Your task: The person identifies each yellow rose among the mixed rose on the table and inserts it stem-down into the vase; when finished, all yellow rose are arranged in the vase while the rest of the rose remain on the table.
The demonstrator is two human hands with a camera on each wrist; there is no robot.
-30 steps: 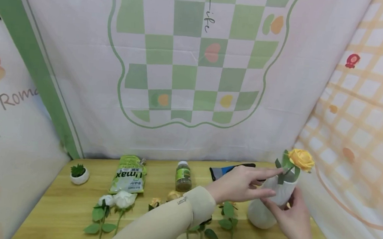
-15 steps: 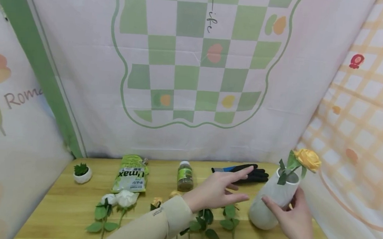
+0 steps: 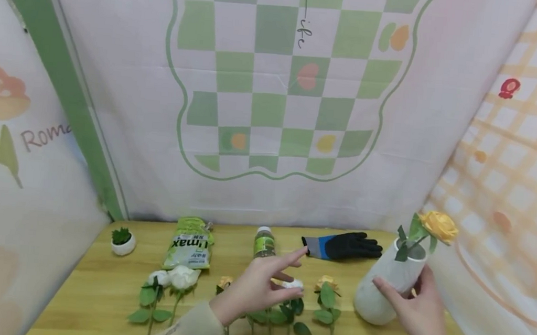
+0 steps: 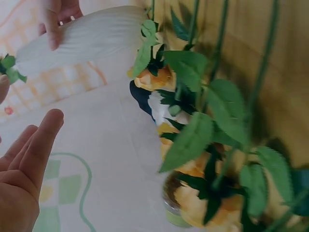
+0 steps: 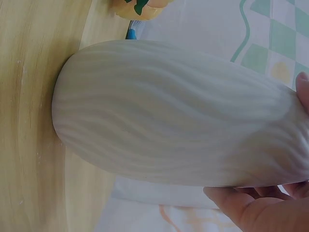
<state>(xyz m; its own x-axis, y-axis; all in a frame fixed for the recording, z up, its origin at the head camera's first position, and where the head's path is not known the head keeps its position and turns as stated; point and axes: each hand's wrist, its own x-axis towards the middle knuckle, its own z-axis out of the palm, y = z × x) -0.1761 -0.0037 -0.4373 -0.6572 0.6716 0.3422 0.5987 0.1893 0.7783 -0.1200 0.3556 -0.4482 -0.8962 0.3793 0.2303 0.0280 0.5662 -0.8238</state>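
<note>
I see the white ribbed vase [image 3: 384,289] standing on the wooden table [image 3: 93,290] at the right end, tilted a bit toward the right, close to the cloth side wall; a yellow rose [image 3: 439,225] sits in its mouth, head leaning right over the rim, green leaves at the neck. My right hand [image 3: 415,310] grips the vase from the right side, fingers [image 3: 384,289] curled across the body, thumb behind near the neck; right wrist view confirms it, the vase [image 5: 178,113] fills the frame with fingertips [image 5: 303,94] and palm wrapped at its upper part, base on the table. My left hand [image 3: 259,287] hovers above the loose stems, well left of the vase, fingers spread and straight, holding nothing, index pointing up toward the back. Left wrist view shows the same open fingers [image 4: 38,145] with flowers just past them. Under that hand lie several cut roses [image 3: 329,298], orange and white heads, green leaves, stems toward the near edge. Further left, two white roses [image 3: 179,276] lie together. At the back of the table: a small green bottle [image 3: 264,242], a black and blue glove [image 3: 343,245], a green pouch [image 3: 188,245], and a small potted plant [image 3: 123,241] at far left. Printed checkered cloth [image 3: 280,84] hangs behind
</note>
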